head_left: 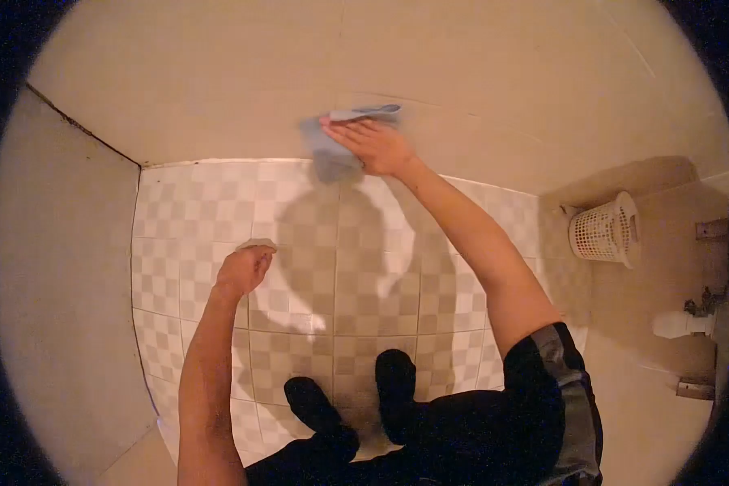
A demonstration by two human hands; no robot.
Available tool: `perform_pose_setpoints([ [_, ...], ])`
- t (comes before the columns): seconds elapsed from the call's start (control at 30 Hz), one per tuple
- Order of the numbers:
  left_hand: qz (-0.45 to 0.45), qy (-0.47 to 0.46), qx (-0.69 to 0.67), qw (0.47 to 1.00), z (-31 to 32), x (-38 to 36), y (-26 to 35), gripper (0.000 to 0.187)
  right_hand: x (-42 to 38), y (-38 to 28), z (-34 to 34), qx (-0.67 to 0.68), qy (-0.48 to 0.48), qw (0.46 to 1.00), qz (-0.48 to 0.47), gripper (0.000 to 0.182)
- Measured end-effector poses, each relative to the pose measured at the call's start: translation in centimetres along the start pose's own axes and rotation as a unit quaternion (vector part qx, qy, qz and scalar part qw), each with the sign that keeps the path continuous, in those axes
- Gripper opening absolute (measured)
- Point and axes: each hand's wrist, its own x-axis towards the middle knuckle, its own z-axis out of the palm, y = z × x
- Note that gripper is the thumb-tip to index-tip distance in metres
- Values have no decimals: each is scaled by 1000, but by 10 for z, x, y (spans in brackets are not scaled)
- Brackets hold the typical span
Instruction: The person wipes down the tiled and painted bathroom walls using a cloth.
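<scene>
My right hand [373, 146] presses a light blue cloth [332, 158] flat against the beige wall [243, 97], just above where the wall meets the tiled floor. Its fingers lie over the cloth, and a folded edge sticks out past them at the top. The cloth's lower part looks slightly blurred. Off to the left, my left hand [245, 269] hangs over the floor with its fingers curled in. Nothing shows in it, and it touches neither wall nor cloth.
Checkered tiles [202, 202] cover the floor, where my dark-covered feet [395, 381] stand. A white perforated plastic basket [599, 231] is at the right wall, with a white fitting [680, 324] below it. A grey panel [65, 267] borders the left side.
</scene>
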Motion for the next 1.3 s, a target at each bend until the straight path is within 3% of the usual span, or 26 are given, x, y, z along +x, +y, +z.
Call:
perform_pose_setpoints([
  [0.13, -12, 10, -6, 1000, 1, -10, -1, 24, -24, 5, 53, -27, -32, 998, -57, 95],
  [0.33, -42, 15, -16, 999, -6, -20, -10, 24, -118, 22, 63, -62, -196, 977, 50, 95],
  [0.43, -46, 20, -38, 998, -10, -19, -9, 25, -177, 23, 57, -74, -114, 989, 51, 93],
  [0.5, -86, 2, -33, 996, -15, -17, -2, 25, -208, 12, 61, -47, -104, 970, 215, 82],
  [0.53, -84, 2, -32, 996, -16, -15, -1, 25, -218, 3, 80, -47, -103, 969, 218, 82],
  [0.57, -80, -10, -30, 996, -17, -14, 0, 25, -225, -5, 105, 45, 46, 942, 330, 79],
  [0.6, -76, -20, -28, 996, -19, -11, -1, 25, -225, -8, 119, 134, 196, 873, 425, 75],
  [0.63, -73, -17, -28, 997, -21, -8, -1, 25, -222, -6, 109, 131, 199, 873, 425, 75],
  [0.73, -61, -24, -10, 998, -22, -3, -5, 25, -176, 0, 92, 307, 347, 705, 537, 67],
  [0.8, -101, -17, -92, 990, -16, -3, -14, 26, -132, 21, 79, 411, 431, 554, 582, 64],
  [0.97, -76, -13, -50, 996, -14, -5, -18, 27, -95, 57, 36, 583, 566, 97, 575, 66],
  [1.0, -95, -15, -61, 994, -11, -7, -24, 28, -88, 61, 26, 583, 569, 95, 573, 66],
  [1.1, -35, 22, -69, 997, -26, -9, -12, 27, -75, 76, -5, 407, 598, 236, 649, 67],
  [1.17, -47, 14, -64, 997, -31, -10, -10, 27, -71, 74, -28, 274, 595, 319, 685, 68],
  [1.2, -62, 10, -58, 996, -34, -9, -10, 26, -64, 71, -40, 271, 597, 317, 685, 68],
  [1.27, -39, 17, -58, 997, -35, -7, -12, 26, -44, 57, -59, 188, 650, 411, 610, 76],
  [1.3, -20, 26, -60, 998, -36, -5, -14, 26, -39, 46, -60, 187, 653, 409, 609, 76],
])
